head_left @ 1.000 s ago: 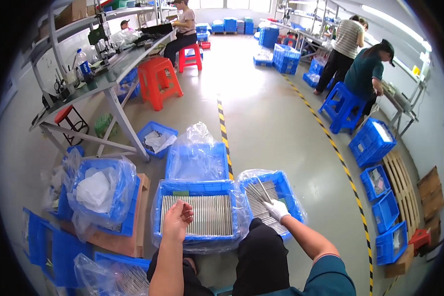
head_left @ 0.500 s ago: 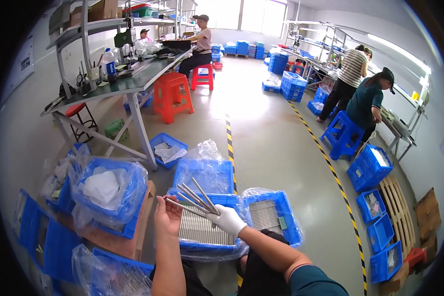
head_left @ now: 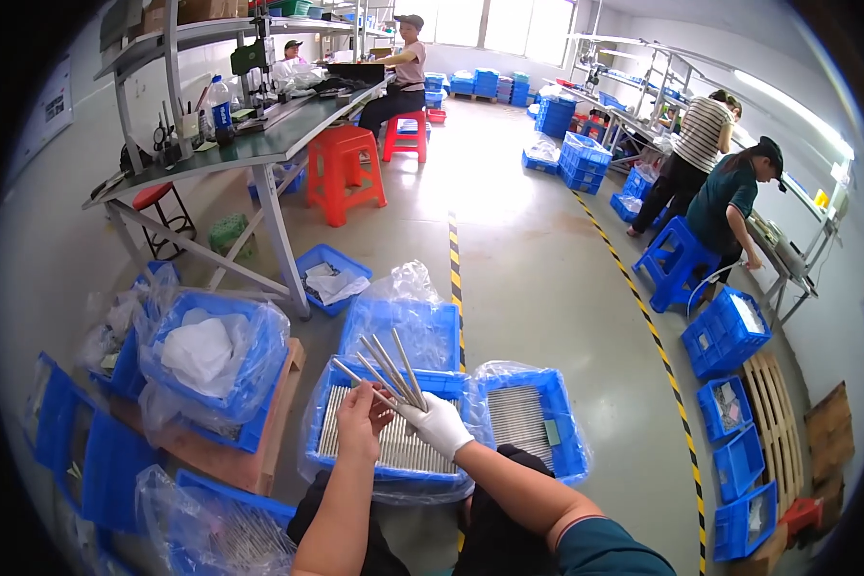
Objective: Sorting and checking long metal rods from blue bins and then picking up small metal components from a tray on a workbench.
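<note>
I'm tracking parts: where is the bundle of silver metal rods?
In the head view, left of centre, the rod bundle fans up from the white-gloved right hand, beside the bare left hand, above a rod-filled blue plastic bin.

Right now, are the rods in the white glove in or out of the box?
Out: the right hand holds the rods above the box, ends fanned up.

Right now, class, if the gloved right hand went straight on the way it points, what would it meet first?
Probably the left hand, just left of the right hand that grips the rods, though depth is hard to judge here.
</note>
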{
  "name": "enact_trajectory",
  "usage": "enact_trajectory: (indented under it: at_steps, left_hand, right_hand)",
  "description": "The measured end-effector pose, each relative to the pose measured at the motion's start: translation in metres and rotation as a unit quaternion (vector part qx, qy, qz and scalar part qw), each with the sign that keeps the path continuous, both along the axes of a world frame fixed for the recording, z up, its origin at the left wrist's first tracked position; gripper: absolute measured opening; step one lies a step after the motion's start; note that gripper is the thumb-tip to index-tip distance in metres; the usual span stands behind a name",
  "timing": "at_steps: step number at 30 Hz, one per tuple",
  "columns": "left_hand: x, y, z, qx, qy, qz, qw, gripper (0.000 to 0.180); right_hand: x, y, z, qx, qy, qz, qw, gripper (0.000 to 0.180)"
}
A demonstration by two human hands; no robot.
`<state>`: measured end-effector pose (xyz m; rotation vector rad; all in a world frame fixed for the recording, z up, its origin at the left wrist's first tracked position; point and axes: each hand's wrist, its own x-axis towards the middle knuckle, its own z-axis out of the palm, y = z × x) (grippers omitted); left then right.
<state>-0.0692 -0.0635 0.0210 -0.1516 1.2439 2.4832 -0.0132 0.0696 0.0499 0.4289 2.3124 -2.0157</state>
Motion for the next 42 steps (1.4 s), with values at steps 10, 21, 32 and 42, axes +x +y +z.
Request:
enact_trajectory:
  at_steps: [10, 21, 32, 42]
  left_hand:
    - [0.009, 0.005, 0.002, -0.128, 0.039, -0.024, 0.991, 0.024]
    - [0.024, 0.019, -0.004, -0.138, 0.105, -0.006, 0.985, 0.023]
    - [0.034, 0.009, -0.005, -0.218, 0.144, -0.224, 0.939, 0.024]
    - [0.047, 0.019, -0.002, -0.154, 0.068, -0.339, 0.926, 0.025]
  right_hand:
    - [-0.005, -0.006, -0.013, -0.071, 0.032, -0.022, 0.997, 0.025]
    - [-0.008, -0.008, -0.004, -0.175, -0.066, 0.002, 0.982, 0.027]
    - [-0.025, 0.027, 0.002, -0.242, 0.007, -0.081, 0.967, 0.022]
    - [-0.036, 0.053, -0.017, -0.179, 0.084, -0.175, 0.965, 0.025]
